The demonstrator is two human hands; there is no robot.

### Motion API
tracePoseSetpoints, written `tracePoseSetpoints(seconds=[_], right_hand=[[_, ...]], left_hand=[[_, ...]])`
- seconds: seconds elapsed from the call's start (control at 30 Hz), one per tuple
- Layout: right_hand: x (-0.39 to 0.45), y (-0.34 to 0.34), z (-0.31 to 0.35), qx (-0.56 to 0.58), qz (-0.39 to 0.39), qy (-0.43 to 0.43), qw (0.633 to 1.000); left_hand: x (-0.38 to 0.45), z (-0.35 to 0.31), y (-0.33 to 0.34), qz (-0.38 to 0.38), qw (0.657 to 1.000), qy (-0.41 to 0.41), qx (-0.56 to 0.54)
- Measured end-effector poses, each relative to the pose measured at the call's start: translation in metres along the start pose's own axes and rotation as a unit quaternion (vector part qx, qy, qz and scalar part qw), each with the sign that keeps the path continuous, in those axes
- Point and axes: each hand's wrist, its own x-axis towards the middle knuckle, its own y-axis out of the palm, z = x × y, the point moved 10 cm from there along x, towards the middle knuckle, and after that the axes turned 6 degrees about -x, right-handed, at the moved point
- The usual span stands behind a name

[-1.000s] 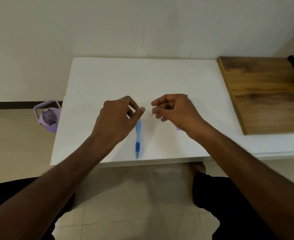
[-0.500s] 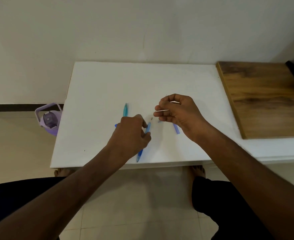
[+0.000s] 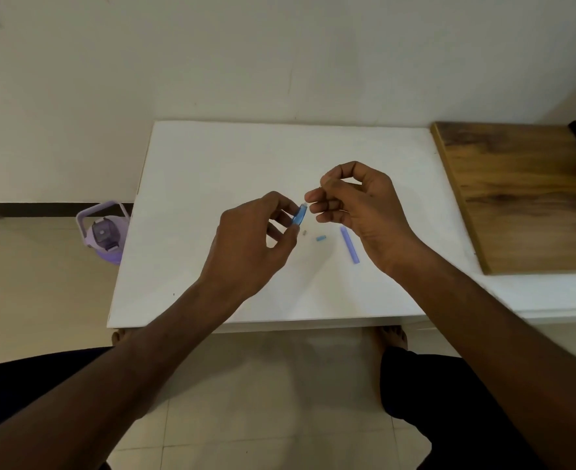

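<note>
Just above the middle of the white bench (image 3: 212,164), our left hand (image 3: 246,245) holds a blue pen barrel (image 3: 298,216) off the surface; thumb and curled fingers clasp it, and its upper end tilts toward our right hand (image 3: 361,212). That hand hovers just beside the barrel's tip, close but apart; its fingers are curled in, thumb against forefinger, and we cannot tell whether they pinch anything between them. On the bench below the two hands lie loose parts: a small grey spring (image 3: 303,232) nearest the left thumb; a short blue piece (image 3: 320,238) just to its right; a lilac tube (image 3: 350,245) lying slantwise under the right palm. A wooden board (image 3: 524,198) rests on the bench's right end, well apart from the parts; a purple bottle (image 3: 105,239) stands on the floor by the bench's left edge.
</note>
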Motion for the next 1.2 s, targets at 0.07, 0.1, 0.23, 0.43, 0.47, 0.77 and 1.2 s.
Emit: tracePoseSetpoints(seconds=[0.07,0.1,0.23,0.43,0.47,0.77,1.2], right_hand=[[-0.001,0.002,0.001,-0.009,0.002,-0.006,1.0],[-0.001,0.003,0.002,-0.011,0.003,-0.008,1.0],[-0.002,0.005,0.005,-0.021,0.007,-0.016,1.0],[-0.003,0.006,0.009,-0.035,0.013,-0.028,0.999],[-0.003,0.006,0.009,-0.036,0.014,-0.028,0.999],[-0.006,0.013,0.014,-0.142,0.041,-0.067,0.987],[0.011,0.014,0.012,-0.45,0.007,-0.113,0.886]], left_hand=[[0.0,0.0,-0.002,-0.006,1.0,0.006,0.004],[0.0,0.0,-0.002,-0.008,1.0,0.008,0.005],[0.0,0.002,-0.002,-0.005,1.0,0.013,0.015],[0.001,0.004,0.0,-0.001,1.0,0.012,0.019],[0.001,0.004,0.0,-0.002,1.0,0.013,0.019],[0.004,-0.001,-0.001,-0.008,0.999,0.045,0.019],[0.004,-0.003,-0.043,-0.047,0.999,0.025,0.004]])
